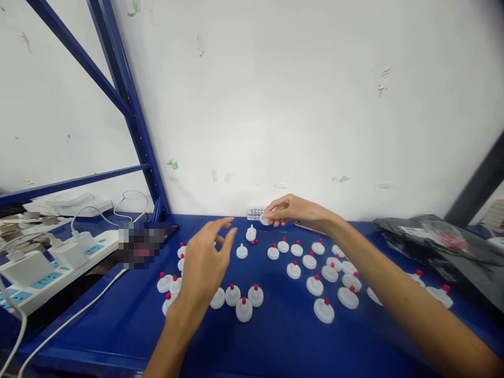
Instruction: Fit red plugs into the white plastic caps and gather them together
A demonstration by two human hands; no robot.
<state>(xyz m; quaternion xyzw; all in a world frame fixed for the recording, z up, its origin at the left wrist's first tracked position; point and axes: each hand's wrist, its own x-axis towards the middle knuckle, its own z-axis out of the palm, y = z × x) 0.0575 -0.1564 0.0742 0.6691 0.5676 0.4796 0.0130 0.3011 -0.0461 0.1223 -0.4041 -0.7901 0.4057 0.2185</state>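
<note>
My right hand point(286, 210) reaches to the back of the blue table, its fingers closed on a white round cap point(265, 219). My left hand point(208, 252) hovers over the left middle, thumb and fingers apart, with nothing visible in it. Between the hands stand two white nozzle caps without red tips, one farther back point(251, 233) and one nearer point(241, 252). A few small red tips point(254, 242) lie beside the farther cap. Behind is a clear ridged plastic piece point(255, 214), partly covered by my right fingers.
Several red-tipped white caps point(315, 285) are spread on the right, and more point(244, 310) at front left. A phone point(311, 227) lies behind my right wrist. A power strip point(51, 273) with chargers and cables is far left; a black plastic bag point(425, 257) lies right.
</note>
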